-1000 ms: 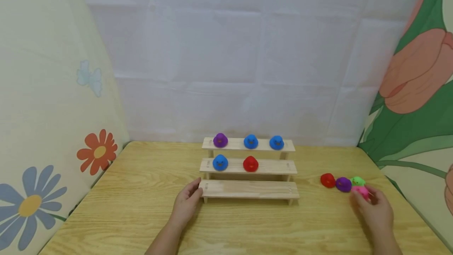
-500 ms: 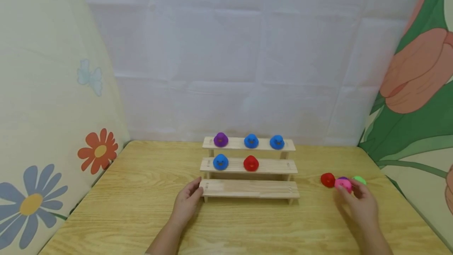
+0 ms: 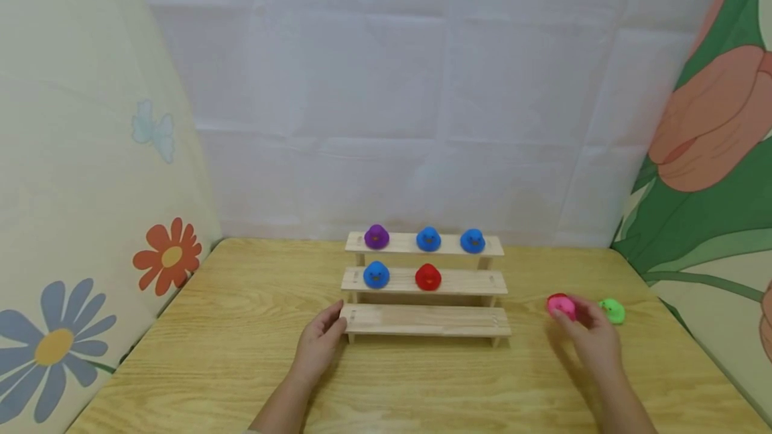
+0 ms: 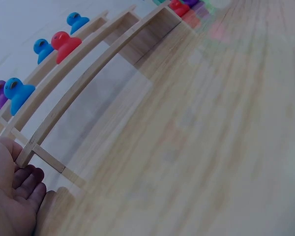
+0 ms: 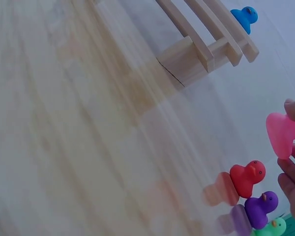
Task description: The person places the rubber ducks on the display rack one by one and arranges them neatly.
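Observation:
In the head view my left hand [image 3: 316, 348] grips the left end of the lowest tier of a wooden rack [image 3: 425, 320]; the left wrist view shows the thumb and curled fingers around that corner. My right hand [image 3: 598, 343] pinches a pink duck [image 3: 562, 307], which covers most of a red duck there. The right wrist view shows the pink duck [image 5: 282, 133] raised off the table, apart from a red duck [image 5: 246, 179], a purple duck [image 5: 258, 210] and a green duck [image 5: 275, 226] standing in a row.
A purple duck [image 3: 376, 237] and two blue ducks stand on the top tier. The middle tier bears a blue duck [image 3: 376, 275] and a red duck [image 3: 428, 277]. A white cloth hangs behind the wooden table [image 3: 422, 387]; patterned cloths flank it.
My right hand has lifted the pink duck from beside the green duck and carried it left, past the purple duck to the red one. My left hand has stayed put.

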Available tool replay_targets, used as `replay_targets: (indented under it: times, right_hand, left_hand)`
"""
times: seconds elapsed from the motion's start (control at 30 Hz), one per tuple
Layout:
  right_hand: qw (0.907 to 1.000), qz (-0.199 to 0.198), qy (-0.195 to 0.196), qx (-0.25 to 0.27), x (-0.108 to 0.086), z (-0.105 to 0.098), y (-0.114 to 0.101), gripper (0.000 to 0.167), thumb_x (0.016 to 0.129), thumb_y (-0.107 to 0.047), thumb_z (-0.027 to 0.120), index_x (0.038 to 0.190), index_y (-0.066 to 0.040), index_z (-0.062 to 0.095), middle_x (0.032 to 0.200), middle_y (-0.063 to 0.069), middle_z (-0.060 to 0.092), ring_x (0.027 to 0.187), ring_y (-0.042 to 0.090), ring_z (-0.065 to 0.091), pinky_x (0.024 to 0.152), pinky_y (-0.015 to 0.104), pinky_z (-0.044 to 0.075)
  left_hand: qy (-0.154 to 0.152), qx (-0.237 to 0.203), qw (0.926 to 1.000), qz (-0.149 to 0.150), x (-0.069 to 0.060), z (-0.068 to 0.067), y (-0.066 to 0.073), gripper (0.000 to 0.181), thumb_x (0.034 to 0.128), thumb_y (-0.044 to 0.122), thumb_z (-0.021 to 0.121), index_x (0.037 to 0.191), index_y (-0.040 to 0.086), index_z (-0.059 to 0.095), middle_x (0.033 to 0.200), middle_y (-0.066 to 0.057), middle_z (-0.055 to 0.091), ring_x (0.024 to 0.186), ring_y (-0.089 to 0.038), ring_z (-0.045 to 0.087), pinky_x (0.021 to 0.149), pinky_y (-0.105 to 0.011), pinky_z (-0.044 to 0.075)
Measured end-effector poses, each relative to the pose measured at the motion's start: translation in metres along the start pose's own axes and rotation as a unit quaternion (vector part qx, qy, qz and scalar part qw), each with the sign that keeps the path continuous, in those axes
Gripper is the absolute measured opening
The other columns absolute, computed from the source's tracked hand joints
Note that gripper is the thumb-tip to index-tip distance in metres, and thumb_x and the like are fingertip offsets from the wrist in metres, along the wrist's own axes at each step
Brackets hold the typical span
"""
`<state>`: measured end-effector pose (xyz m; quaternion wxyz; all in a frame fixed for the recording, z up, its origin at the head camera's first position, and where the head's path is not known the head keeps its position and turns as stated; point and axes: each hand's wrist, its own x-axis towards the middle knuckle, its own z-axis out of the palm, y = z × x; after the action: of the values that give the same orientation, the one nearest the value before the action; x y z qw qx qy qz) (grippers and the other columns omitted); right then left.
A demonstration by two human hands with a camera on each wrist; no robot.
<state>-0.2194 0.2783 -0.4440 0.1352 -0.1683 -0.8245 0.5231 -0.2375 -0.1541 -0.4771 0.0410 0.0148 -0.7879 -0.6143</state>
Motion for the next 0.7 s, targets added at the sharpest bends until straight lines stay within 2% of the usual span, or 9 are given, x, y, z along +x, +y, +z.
replay_targets:
  times: [0.1,0.2,0.33,0.57,0.63,0.7]
  right_hand:
    - [0.9999,-0.001,-0.014,0.004,0.001,0.003,-0.004,0.061,0.092,-0.035,0.067,0.141,-0.005,0.048,0.144,0.017,0.049,0.127,0.023,0.048,0.075,-0.004,0.032]
    - [0.9996,-0.013,-0.023,0.005,0.002,0.007,-0.006,0.061,0.092,-0.033,0.068,0.142,-0.004,0.047,0.145,0.021,0.048,0.134,0.034,0.045,0.076,-0.005,0.030]
    - [0.9989,-0.034,-0.033,0.000,0.004,0.011,-0.012,0.061,0.092,-0.032,0.069,0.141,-0.003,0.048,0.144,0.024,0.049,0.135,0.037,0.045,0.075,-0.006,0.031]
    - [0.9977,-0.052,-0.042,0.008,0.006,0.019,-0.026,0.061,0.092,-0.032,0.069,0.142,-0.004,0.048,0.144,0.021,0.051,0.132,0.030,0.048,0.078,-0.006,0.036]
    - [0.9972,-0.053,-0.052,0.010,0.007,0.021,-0.030,0.062,0.092,-0.032,0.068,0.143,-0.004,0.047,0.147,0.021,0.048,0.135,0.032,0.046,0.087,0.001,0.043]
    - [0.9967,-0.051,-0.061,0.011,0.008,0.023,-0.034,0.063,0.092,-0.034,0.068,0.144,-0.004,0.045,0.149,0.020,0.045,0.137,0.033,0.044,0.099,0.015,0.047]
  left_hand:
    - [0.001,0.001,1.0000,0.001,0.000,0.000,0.000,0.047,0.1014,0.015,0.050,0.144,-0.003,0.044,0.145,-0.024,0.049,0.135,-0.034,0.046,0.110,-0.042,0.043]
    - [0.002,0.003,1.0000,0.001,0.000,0.000,-0.001,0.046,0.1013,0.014,0.050,0.144,-0.003,0.044,0.144,-0.024,0.049,0.134,-0.034,0.047,0.110,-0.042,0.043]
    - [0.002,0.002,1.0000,0.001,0.001,0.000,-0.001,0.046,0.1013,0.014,0.051,0.144,-0.002,0.044,0.145,-0.023,0.049,0.135,-0.034,0.046,0.110,-0.041,0.043]
    - [0.006,0.004,1.0000,0.003,0.001,0.000,-0.001,0.046,0.1010,0.014,0.051,0.143,-0.003,0.045,0.144,-0.023,0.050,0.134,-0.034,0.047,0.109,-0.040,0.044]
    - [0.006,0.003,1.0000,0.004,0.001,0.001,-0.002,0.045,0.1008,0.013,0.051,0.143,-0.003,0.046,0.143,-0.023,0.051,0.133,-0.033,0.048,0.108,-0.036,0.045]
    - [0.007,0.002,1.0000,0.005,0.002,0.001,-0.002,0.045,0.1006,0.012,0.051,0.143,-0.003,0.046,0.142,-0.023,0.052,0.132,-0.033,0.049,0.107,-0.034,0.045]
